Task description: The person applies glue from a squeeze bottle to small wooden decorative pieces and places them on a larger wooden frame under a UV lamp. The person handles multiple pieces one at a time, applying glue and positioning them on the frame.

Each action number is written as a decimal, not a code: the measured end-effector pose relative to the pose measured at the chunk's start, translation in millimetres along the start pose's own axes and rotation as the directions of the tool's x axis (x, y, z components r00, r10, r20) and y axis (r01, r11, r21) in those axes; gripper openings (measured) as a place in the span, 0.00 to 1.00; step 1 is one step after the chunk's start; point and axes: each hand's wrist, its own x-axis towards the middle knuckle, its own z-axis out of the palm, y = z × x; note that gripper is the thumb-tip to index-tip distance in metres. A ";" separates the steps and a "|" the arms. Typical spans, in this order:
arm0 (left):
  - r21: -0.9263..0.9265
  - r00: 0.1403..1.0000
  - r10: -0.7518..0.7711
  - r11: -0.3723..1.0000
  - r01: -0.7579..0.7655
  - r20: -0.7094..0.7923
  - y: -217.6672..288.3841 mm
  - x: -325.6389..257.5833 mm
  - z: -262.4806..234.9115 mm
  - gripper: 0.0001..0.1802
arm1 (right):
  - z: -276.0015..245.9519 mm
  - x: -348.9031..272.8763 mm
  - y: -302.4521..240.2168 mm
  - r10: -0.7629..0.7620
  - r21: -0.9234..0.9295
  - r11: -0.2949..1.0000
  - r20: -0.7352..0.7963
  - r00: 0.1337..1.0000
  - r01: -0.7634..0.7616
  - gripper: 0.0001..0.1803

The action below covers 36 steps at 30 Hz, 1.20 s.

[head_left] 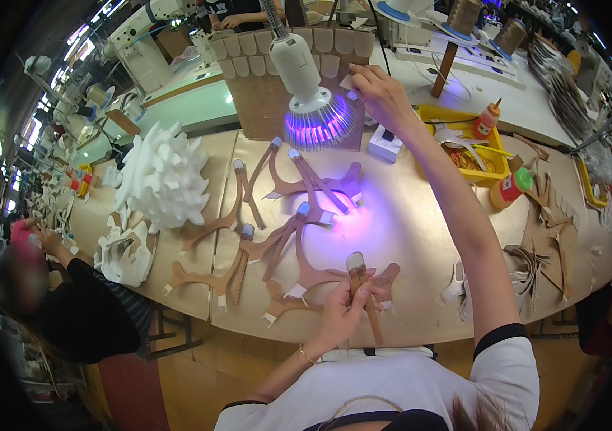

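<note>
Near the table's front edge, my left hand is closed around a brown leather-like strap with a rounded, greyish upper end. My right arm reaches far forward. There my right hand pinches a small pale tab at the right edge of an upright brown board. Rows of rounded beige tabs stick to this board's upper part. Several brown forked pieces lie before me, some with pale or bluish tabs on their ends. My left palm and part of the strap are hidden by my fingers.
A lamp hangs over the table, casting purple light. A spiky white foam pile stands left. At right are a yellow tray, a green-capped bottle and loose straps. Another person sits at left.
</note>
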 end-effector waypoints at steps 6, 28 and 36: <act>-0.048 0.997 0.053 0.997 -0.056 -0.051 12.3 7.7 3.6 0.20 | -24.7 -5.6 -8.9 0.414 0.664 0.463 0.424 0.805 -0.588 0.08; -0.205 0.986 -0.144 0.966 0.158 0.080 28.5 61.1 -5.9 0.19 | -207.1 -92.3 -65.7 0.274 0.367 -0.107 0.904 0.327 -0.924 0.20; -0.147 0.981 -0.192 0.971 0.191 0.007 39.3 61.0 1.2 0.20 | -189.5 -97.2 -63.9 0.035 0.418 -0.229 0.906 0.422 -0.879 0.13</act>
